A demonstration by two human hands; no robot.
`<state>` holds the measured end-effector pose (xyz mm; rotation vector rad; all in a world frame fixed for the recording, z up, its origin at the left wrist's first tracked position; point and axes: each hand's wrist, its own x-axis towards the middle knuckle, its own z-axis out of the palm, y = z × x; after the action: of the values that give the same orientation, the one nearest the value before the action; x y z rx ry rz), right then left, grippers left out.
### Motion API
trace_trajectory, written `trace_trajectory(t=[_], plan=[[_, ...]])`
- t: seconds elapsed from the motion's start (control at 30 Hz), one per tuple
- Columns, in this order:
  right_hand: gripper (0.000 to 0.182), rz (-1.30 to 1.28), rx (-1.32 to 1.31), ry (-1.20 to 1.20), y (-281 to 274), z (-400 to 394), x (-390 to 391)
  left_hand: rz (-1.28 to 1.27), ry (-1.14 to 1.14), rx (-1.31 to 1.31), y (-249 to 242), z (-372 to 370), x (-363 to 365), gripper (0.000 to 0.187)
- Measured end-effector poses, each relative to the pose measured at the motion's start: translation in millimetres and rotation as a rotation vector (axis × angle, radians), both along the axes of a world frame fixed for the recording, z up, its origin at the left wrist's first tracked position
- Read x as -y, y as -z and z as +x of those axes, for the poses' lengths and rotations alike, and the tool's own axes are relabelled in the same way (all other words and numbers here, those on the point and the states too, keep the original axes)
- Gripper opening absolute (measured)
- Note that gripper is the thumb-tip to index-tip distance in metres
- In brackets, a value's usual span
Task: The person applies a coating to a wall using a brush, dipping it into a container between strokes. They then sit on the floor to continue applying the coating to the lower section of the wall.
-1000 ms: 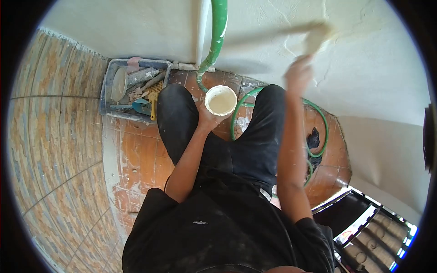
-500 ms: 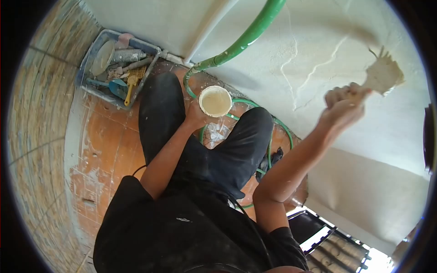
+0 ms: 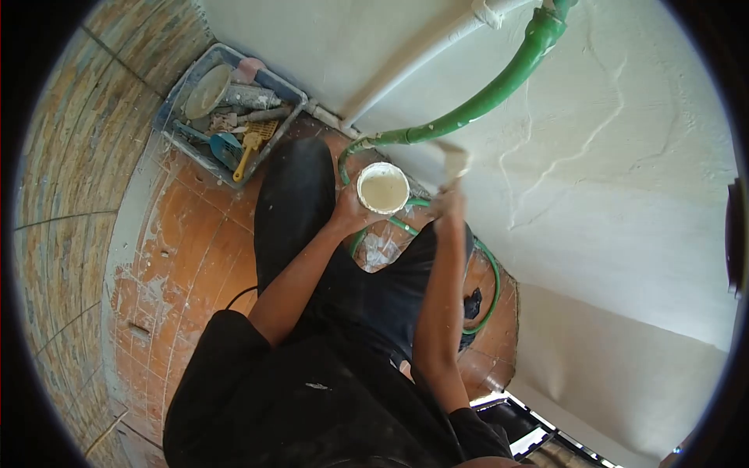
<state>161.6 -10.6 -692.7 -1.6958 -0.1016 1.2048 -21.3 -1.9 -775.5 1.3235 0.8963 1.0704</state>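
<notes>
My left hand [image 3: 349, 212] holds a small white pot [image 3: 383, 188] of cream paint in front of my legs. My right hand [image 3: 448, 204] grips a paint-coated brush [image 3: 454, 160], blurred, just right of the pot's rim and above it. The cream plastered wall [image 3: 608, 156] with raised cracks fills the right side. A green hose [image 3: 484, 97] runs down the wall beside a white pipe [image 3: 413, 66].
A blue crate [image 3: 175, 109] of tools, with a yellow-handled brush and a trowel, stands at the wall's foot on the left. The green hose loops on the paint-splashed orange tile floor [image 3: 187, 257] by my feet. Brick-patterned tiles lie further left.
My right hand has come down from the wall at the upper right with the brush, and is now beside the pot. The view has shifted slightly; the left hand keeps holding the pot.
</notes>
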Motion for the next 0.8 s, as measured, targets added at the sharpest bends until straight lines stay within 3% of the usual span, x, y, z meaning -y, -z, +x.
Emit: trace_trajectory(t=[0.2, 0.3, 0.37, 0.4, 0.47, 0.57, 0.63, 0.7, 0.8], plan=[[0.046, 0.47, 0.027, 0.093, -163, -27, -13, 0.023, -0.049, 0.136, -18, -4, 1, 0.066], [0.036, 0.752, 0.345, 0.188, -212, -29, -10, -0.017, -0.024, 0.052, -24, -9, 2, 0.064], [0.032, 1.048, 0.381, 0.106, -251, -2, 0, 0.001, 0.015, 0.109, -25, -10, 5, 0.064], [0.033, 0.955, 0.587, 0.411, -275, -22, -5, -0.003, 0.003, 0.114, -25, -10, 5, 0.064], [0.037, 0.967, 0.676, 0.283, -284, -11, -1, 0.011, 0.025, 0.081, -25, -12, 4, 0.064], [0.041, 0.575, 0.703, 0.12, -225, 5, -11, 0.047, -0.001, 0.082, -22, -10, 1, 0.065], [0.046, 0.113, 1.236, 0.021, -129, 18, -24, 0.05, 0.0, 0.05, -22, -8, 2, 0.067], [0.069, -0.173, 0.732, -0.203, -66, 8, -21, 0.054, -0.003, 0.015, -21, -5, -2, 0.07], [0.061, -0.23, 0.444, -0.341, 77, 13, 0, 0.013, 0.079, 0.081, -17, -7, 0, 0.073]])
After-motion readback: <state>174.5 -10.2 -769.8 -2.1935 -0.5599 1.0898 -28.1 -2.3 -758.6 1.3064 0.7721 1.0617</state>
